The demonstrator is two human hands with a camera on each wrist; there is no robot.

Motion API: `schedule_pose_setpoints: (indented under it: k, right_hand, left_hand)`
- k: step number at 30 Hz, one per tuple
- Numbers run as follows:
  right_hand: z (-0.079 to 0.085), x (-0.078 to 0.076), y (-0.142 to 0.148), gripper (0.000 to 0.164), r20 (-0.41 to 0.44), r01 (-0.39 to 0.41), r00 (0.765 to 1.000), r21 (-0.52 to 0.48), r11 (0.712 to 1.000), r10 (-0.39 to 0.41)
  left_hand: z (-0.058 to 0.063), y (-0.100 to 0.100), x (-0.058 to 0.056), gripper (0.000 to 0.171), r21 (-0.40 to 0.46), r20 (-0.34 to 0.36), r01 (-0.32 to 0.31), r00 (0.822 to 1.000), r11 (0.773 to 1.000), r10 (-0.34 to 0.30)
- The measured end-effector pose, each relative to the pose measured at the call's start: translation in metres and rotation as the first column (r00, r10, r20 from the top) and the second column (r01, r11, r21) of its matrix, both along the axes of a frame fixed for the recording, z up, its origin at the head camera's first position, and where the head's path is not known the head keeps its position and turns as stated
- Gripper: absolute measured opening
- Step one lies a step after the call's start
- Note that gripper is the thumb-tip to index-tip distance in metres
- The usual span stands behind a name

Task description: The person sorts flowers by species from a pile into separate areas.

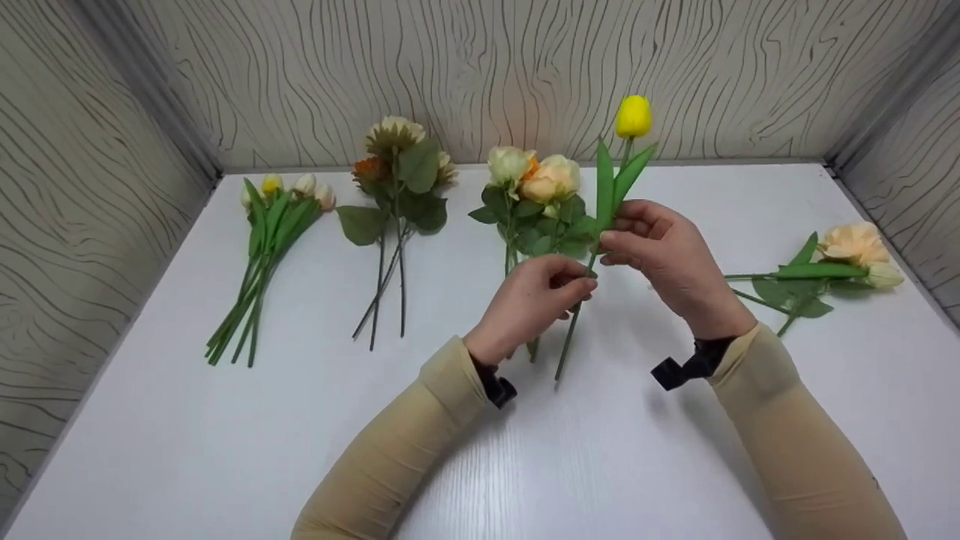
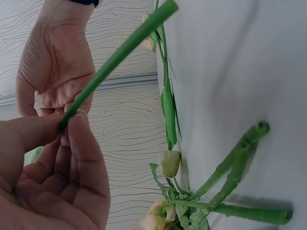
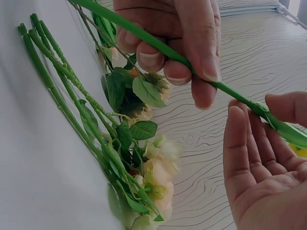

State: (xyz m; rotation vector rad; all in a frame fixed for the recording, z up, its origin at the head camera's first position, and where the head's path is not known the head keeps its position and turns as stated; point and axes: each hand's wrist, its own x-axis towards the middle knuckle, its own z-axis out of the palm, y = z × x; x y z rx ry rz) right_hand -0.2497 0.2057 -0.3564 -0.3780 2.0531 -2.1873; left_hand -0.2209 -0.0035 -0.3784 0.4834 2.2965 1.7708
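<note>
A yellow tulip (image 1: 634, 116) with green leaves is held up above the table, its head upward and its stem slanting down to the left. My left hand (image 1: 529, 304) pinches the stem between thumb and fingers, below the leaves. Higher up, my right hand (image 1: 671, 259) holds the stem near the leaf base with thumb and fingertips. In the left wrist view the cut end of the stem (image 2: 120, 55) sticks out past the left fingers. Behind the hands lies a bunch of pale roses (image 1: 551, 180), its stems partly hidden by the left hand.
On the white table (image 1: 187, 442), a bunch of tulips (image 1: 281, 221) lies at the far left. Beside it is a bunch of cream and rust-coloured flowers (image 1: 396, 139). A peach flower (image 1: 851, 244) and a pale tulip (image 1: 885, 275) lie at the right. A patterned wall (image 1: 465, 75) closes the back.
</note>
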Motion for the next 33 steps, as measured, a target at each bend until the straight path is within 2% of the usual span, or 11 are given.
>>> schedule_pose_setpoints:
  k: [4,8,15,19,23,26,28,33]
  right_hand:
    - [0.000,0.002,-0.004,0.043,-0.029,0.069,0.997,0.026,0.997,-0.068]
    - [0.002,0.002,-0.003,0.044,-0.030,0.099,0.995,0.009,0.995,-0.098]
    - [0.000,0.002,-0.006,0.043,-0.038,0.086,0.996,-0.010,0.996,-0.086]
    - [-0.004,0.002,-0.008,0.045,-0.017,0.065,0.998,-0.006,0.998,-0.065]
    - [-0.008,0.001,-0.010,0.043,-0.002,0.044,0.999,-0.014,0.999,-0.045]
    - [-0.011,-0.001,-0.010,0.040,-0.006,0.048,0.999,-0.015,0.999,-0.048]
    - [-0.012,-0.002,-0.010,0.039,-0.002,0.051,0.999,-0.013,0.999,-0.051]
    - [-0.015,-0.004,-0.011,0.040,0.009,0.042,0.999,0.044,0.998,-0.043]
  left_hand:
    - [0.000,0.000,0.000,0.015,0.024,-0.001,0.004,1.000,1.000,-0.004]
    - [0.002,0.000,-0.001,0.018,0.058,0.000,0.003,1.000,0.998,-0.003]
    - [0.005,-0.003,-0.002,0.008,0.059,0.022,0.007,1.000,0.998,-0.008]
    - [0.007,-0.017,-0.003,0.009,0.005,0.020,-0.005,1.000,1.000,0.005]
    - [0.012,-0.056,-0.008,0.011,-0.069,-0.025,-0.068,0.997,0.995,0.066]
    - [0.017,-0.101,-0.013,0.013,-0.137,-0.053,-0.168,0.985,0.976,0.162]
    - [0.020,-0.136,-0.016,0.015,-0.196,-0.070,-0.252,0.968,0.948,0.243]
    - [0.018,-0.228,-0.021,0.024,-0.329,-0.125,-0.434,0.901,0.839,0.417]
